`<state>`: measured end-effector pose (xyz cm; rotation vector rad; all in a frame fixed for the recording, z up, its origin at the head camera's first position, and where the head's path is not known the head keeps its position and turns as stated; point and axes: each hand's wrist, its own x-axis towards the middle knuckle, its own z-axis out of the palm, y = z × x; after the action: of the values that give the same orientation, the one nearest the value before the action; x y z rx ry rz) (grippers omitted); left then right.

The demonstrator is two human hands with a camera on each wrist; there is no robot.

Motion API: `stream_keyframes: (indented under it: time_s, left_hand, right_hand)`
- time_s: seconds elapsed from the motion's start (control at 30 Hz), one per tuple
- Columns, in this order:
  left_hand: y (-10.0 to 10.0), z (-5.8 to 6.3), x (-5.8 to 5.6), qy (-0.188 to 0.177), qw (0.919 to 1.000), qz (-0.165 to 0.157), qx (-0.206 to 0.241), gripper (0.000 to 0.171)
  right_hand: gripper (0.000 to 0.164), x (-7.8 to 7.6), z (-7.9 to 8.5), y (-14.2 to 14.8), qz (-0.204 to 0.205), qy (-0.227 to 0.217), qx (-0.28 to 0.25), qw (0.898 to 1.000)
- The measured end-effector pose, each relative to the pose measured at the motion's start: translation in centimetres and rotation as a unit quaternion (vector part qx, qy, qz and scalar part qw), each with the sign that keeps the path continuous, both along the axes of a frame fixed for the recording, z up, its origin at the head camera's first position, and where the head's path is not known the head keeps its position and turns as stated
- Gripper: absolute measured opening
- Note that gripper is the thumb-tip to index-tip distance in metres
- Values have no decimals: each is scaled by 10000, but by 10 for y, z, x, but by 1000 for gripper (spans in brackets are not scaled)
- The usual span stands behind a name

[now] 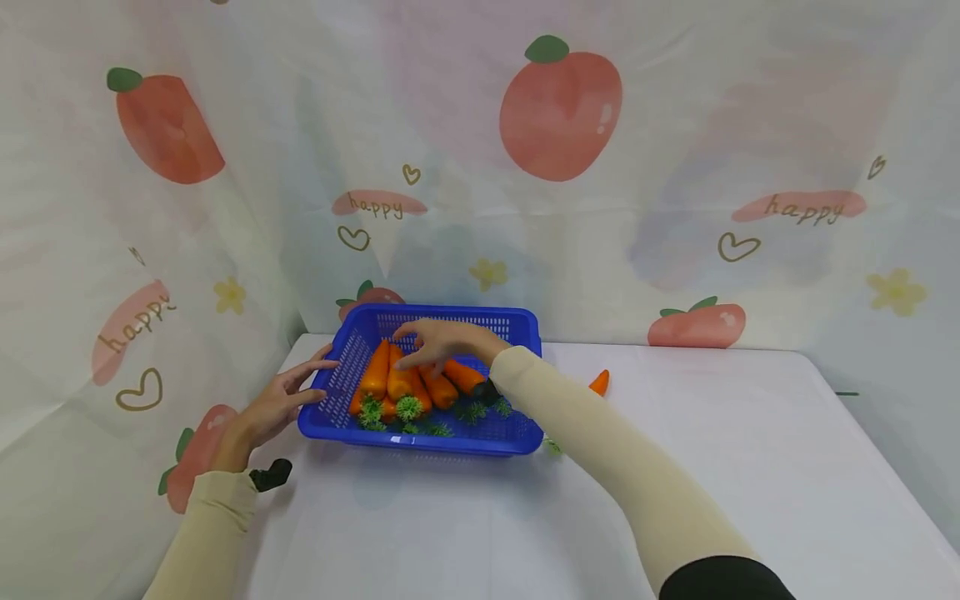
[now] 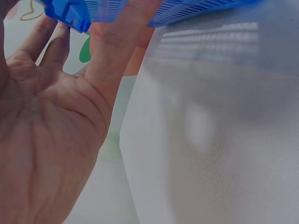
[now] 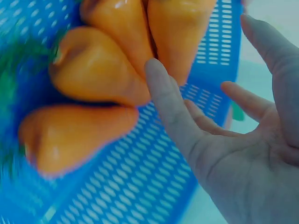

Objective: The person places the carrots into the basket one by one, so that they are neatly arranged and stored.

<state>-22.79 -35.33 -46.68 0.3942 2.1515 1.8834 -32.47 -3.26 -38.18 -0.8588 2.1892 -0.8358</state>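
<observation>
A blue plastic basket (image 1: pixel 420 442) with slotted walls sits at the back of the white table. Inside lie several orange carrots (image 1: pixel 375 375) with frilly green tops, bunched toward the left and middle. At the basket's left end, my left hand (image 1: pixel 273 408) touches the rim with extended fingers; the left wrist view shows its palm and the basket's underside (image 2: pixel 187 11). Above the carrots reaches my right hand (image 1: pixel 438 337), fingers spread and nothing held. In the right wrist view its fingers hover near the narrow tips of the carrots (image 3: pixel 93 65).
Another carrot (image 1: pixel 600 382) lies on the table (image 1: pixel 420 533) to the right of the basket, mostly hidden behind the right sleeve (image 1: pixel 592 442). Its green top (image 1: pixel 553 446) peeks out below the sleeve. A printed cloth (image 1: pixel 465 100) hangs behind and at the left.
</observation>
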Motion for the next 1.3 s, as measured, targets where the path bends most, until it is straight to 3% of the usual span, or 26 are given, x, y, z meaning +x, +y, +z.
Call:
stream_keyframes:
  time_s: [0.3,0.47,0.63,0.93,1.3]
  left_hand:
    - [1,2,1,2,10000,-32,21,55]
    - [1,-1,1,0,10000,-25,7,55]
    - [1,-3,-1,-16,10000,-21,-17,56]
    - [3,-4,-1,30,9999,-95,-24,55]
    - [1,-2,4,63,10000,-70,-21,55]
  right_hand:
    - [77,6,40,43,362,1107,92,9931]
    - [74,12,50,69,407,1728,-168,9840]
    - [75,24,54,99,141,1935,-450,9800]
    - [76,45,44,162,-436,2306,-736,9693]
    - [76,75,11,238,-1671,2270,-918,9551]
